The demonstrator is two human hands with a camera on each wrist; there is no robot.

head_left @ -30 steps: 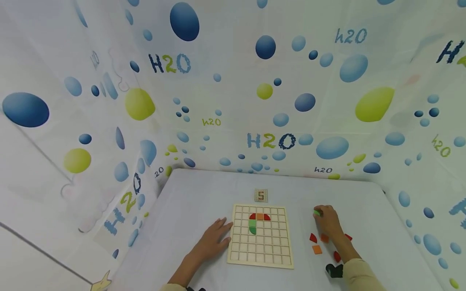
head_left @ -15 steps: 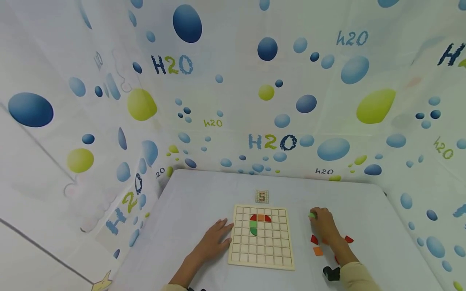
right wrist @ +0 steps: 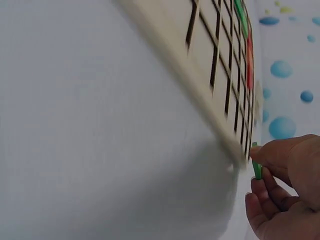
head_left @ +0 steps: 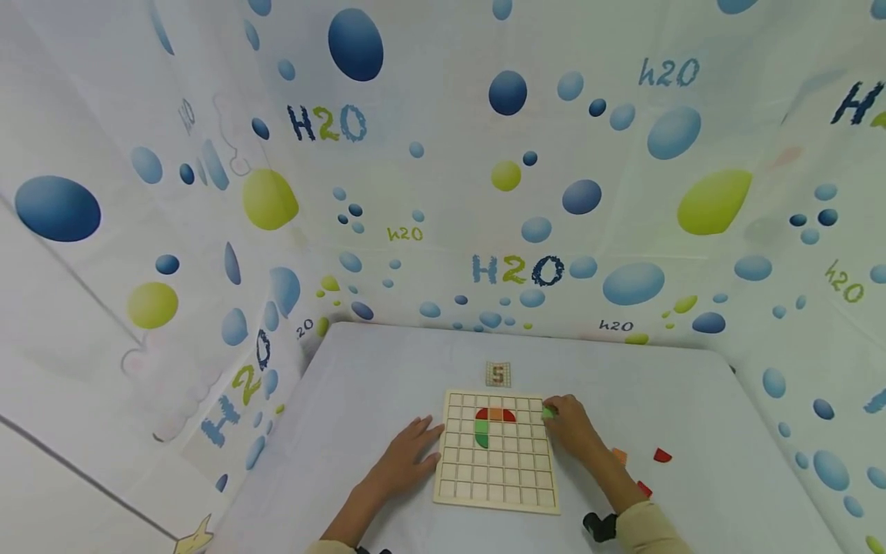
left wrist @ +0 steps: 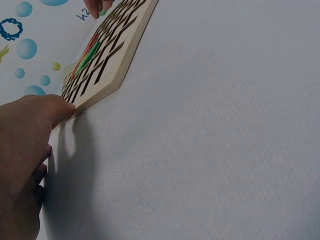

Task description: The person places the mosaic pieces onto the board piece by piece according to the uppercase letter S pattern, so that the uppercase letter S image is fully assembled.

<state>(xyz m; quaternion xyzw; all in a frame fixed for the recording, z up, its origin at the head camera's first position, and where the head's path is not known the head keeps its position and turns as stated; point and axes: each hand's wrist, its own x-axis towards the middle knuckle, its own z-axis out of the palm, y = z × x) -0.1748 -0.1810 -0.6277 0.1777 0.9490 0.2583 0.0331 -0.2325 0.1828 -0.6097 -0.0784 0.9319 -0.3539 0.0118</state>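
Note:
A wooden grid board [head_left: 498,492] lies on the white table. In its upper cells sit red quarter-round tiles [head_left: 508,416], an orange square tile [head_left: 495,415], a green square tile [head_left: 481,427] and a green quarter-round tile [head_left: 482,440]. My left hand [head_left: 404,459] rests at the board's left edge with fingers spread; the thumb touches the rim in the left wrist view. At the board's upper right edge, my right hand [head_left: 573,425] pinches a light green tile [right wrist: 256,167] between thumb and fingers. Its full outline is partly covered by the fingers.
Beyond the board lies a small pattern card [head_left: 497,375] showing an S-like shape. Right of the board are loose tiles: an orange one [head_left: 619,456] and red ones [head_left: 662,455], some possibly hidden by my right forearm. A dark object [head_left: 601,528] sits at my right sleeve.
My right hand has moved left with the green tile, from above the loose tiles to the board's right edge. My left hand stays at the board.

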